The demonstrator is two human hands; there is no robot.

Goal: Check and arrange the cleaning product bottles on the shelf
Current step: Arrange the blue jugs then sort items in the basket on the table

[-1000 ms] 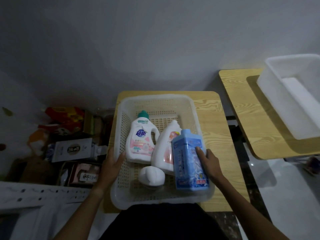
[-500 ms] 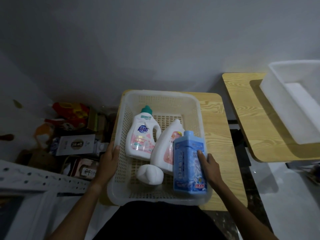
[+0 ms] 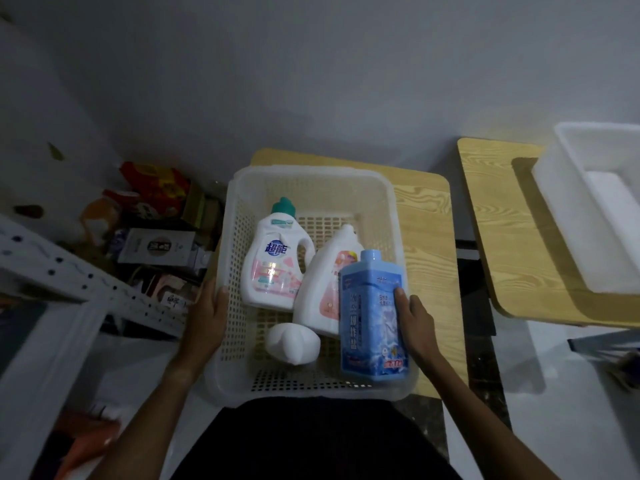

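Over the small wooden table (image 3: 426, 216) sits a white perforated basket (image 3: 304, 178), gripped on both sides. On its left wall the left hand (image 3: 207, 320) holds the rim, thumb hooked over the edge. At its right wall the right hand (image 3: 414, 320) clasps the rim with the thumb pressed against the blue bottle (image 3: 372, 313), which stands in the near right corner. Beside it a white bottle with a green cap (image 3: 273, 261) and a white bottle with a pink label (image 3: 325, 282) lean toward the far wall; a small white bottle (image 3: 292, 342) lies near the front.
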